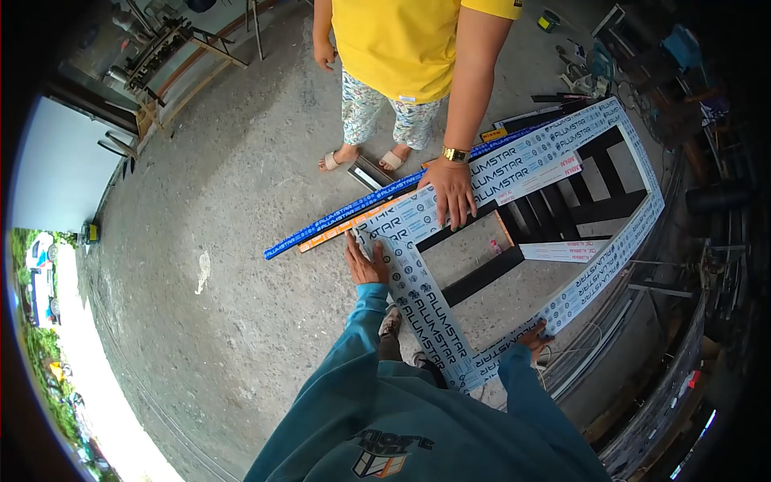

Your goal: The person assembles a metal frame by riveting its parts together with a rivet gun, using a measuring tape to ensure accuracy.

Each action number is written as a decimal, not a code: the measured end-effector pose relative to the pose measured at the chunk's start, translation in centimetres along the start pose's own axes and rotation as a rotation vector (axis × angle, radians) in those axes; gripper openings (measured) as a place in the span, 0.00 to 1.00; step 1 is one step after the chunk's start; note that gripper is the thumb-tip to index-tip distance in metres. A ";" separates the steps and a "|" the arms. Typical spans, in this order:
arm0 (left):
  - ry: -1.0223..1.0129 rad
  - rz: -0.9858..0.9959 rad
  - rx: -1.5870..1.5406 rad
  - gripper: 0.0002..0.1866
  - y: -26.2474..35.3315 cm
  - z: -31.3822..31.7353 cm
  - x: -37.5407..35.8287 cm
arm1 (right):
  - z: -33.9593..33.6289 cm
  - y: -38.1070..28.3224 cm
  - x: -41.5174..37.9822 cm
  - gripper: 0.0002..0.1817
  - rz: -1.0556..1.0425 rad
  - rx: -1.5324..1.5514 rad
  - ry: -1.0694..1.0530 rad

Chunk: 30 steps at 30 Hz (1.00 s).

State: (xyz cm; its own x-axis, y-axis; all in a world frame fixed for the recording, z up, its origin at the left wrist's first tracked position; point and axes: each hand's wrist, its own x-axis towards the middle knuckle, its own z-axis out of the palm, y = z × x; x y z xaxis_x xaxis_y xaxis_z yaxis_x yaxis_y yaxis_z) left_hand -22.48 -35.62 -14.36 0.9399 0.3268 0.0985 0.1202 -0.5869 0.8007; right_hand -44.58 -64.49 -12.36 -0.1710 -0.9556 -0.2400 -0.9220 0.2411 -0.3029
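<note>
A large rectangular aluminium frame [426, 301], wrapped in white film printed "ALUMSTAR", lies slanted in front of me. My left hand [367, 263] rests against its left corner, the fingers stretched out along the outer edge. On the near long side, my right hand [536, 341] grips the frame, with part of the hand hidden by the bar. Across from me a co-worker's hand [451, 189] lies flat on the far long side. Blue-filmed bars [337, 215] run beside that far side, and an orange-filmed strip [325, 234] shows next to them.
Black bars [486, 273] show through the frame's opening. A person in a yellow shirt [393, 40] stands opposite. Metal lengths [626, 321] lie at the right, and power tools [594, 72] at the upper right. Machinery [152, 60] stands upper left on the concrete floor [217, 201].
</note>
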 end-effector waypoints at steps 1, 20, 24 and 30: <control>-0.020 -0.078 0.047 0.27 0.5 -0.5 0.6 | 0.0 -0.1 0.1 0.43 0.009 -0.002 -0.018; 0.074 -0.161 0.209 0.08 0.9 -0.9 4.1 | -0.2 0.5 -0.1 0.43 0.013 0.021 -0.043; 0.043 -0.086 0.353 0.07 -0.4 0.1 4.4 | -1.2 0.0 -1.1 0.43 -0.004 -0.016 -0.025; -0.224 0.122 0.241 0.06 -5.3 -0.9 5.8 | -2.6 -1.3 -2.3 0.43 0.047 0.108 -0.100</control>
State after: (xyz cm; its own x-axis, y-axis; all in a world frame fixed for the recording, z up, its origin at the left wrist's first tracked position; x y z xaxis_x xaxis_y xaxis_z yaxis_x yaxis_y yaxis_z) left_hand -17.92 -29.94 -17.49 0.9956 0.0885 0.0317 0.0492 -0.7783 0.6260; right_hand -43.92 -63.01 -9.03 -0.1730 -0.9223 -0.3456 -0.8703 0.3075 -0.3848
